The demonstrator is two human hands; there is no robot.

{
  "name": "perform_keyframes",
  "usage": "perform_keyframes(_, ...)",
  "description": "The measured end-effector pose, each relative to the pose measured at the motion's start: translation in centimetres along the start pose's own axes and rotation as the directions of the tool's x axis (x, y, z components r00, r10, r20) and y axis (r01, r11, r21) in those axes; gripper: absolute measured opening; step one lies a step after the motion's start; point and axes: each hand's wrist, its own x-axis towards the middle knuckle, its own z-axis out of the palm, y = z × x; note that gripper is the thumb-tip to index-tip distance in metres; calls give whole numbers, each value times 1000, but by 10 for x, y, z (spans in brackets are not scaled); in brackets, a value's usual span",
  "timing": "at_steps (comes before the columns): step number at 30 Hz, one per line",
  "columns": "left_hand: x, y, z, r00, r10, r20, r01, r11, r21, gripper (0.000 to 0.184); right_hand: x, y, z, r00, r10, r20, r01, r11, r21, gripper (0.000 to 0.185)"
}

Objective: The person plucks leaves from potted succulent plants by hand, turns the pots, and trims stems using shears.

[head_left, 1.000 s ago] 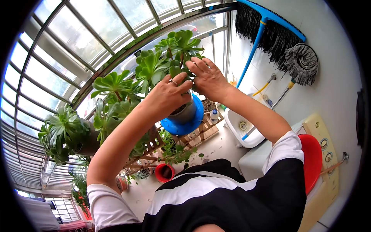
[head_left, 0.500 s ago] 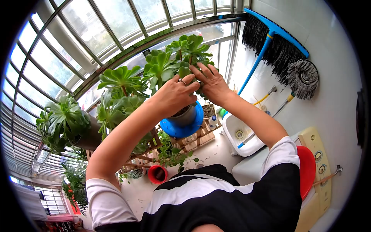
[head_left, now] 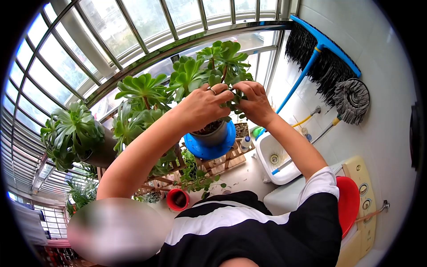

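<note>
Both my hands are at the stems of a tall green succulent (head_left: 187,73) that grows in a grey pot (head_left: 211,135) on a blue dish (head_left: 209,151). My left hand (head_left: 209,104) has its fingers bent against the lower leaves, with a ring on one finger. Close beside it on the right, my right hand (head_left: 254,101) has its fingers curled in at the leaves. The fingertips of both are partly hidden, so what they grip is too small to tell.
Metal window bars (head_left: 169,20) run behind the plants. More succulents (head_left: 73,133) stand at left on a wooden rack (head_left: 222,164). A red pot (head_left: 178,200) is below. A white sink (head_left: 278,155), broom (head_left: 320,53), mop (head_left: 351,101) and washing machine (head_left: 360,209) are at right.
My right hand has moved down a little from the upper leaves and its fingers have curled in more. The left hand stays at the stems. The view has shifted slightly.
</note>
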Motion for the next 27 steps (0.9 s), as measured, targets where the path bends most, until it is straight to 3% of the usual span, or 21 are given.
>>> perform_keyframes(4,2,1,-1,1000,7,-3,-7,999,-33,16,-8,5,0,998,-56,-17,56,998,-4,20)
perform_keyframes(7,5,-1,1,1000,0,5,0,1000,-11,17,-8,1,-4,995,71,-68,-65,994,93,16)
perform_keyframes(12,7,-3,1,999,-8,34,7,1000,21,17,-16,-17,-30,989,59,-137,-50,997,65,16)
perform_keyframes(14,6,1,-3,998,-6,59,4,1000,26,18,-35,-33,-38,997,45,-67,-38,993,113,17)
perform_keyframes(16,4,5,-1,998,32,50,-32,999,7,19,-41,-51,-47,975,-121,189,70,965,253,21)
perform_keyframes(17,4,8,-1,998,34,58,-34,999,5,21,-37,-58,-56,911,-210,356,109,953,282,25)
perform_keyframes(18,3,10,-1,998,32,57,-33,999,1,21,-37,-63,-60,877,-263,402,120,930,348,19)
perform_keyframes(20,1,14,0,993,20,119,-20,1000,0,22,-30,-60,-60,908,-249,336,134,934,331,15)
perform_keyframes(22,1,17,2,993,27,113,-26,1000,-9,22,-8,-45,-69,979,-134,156,103,975,197,9)
perform_keyframes(23,1,18,1,993,24,112,-26,1000,18,22,9,-36,-75,996,-50,68,33,973,227,17)
perform_keyframes(25,2,21,3,994,21,109,-26,999,43,22,42,-23,-81,998,29,-64,-21,993,112,17)
perform_keyframes(27,4,23,10,999,9,48,-14,996,90,20,60,-8,-70,998,40,40,-42,998,37,12)
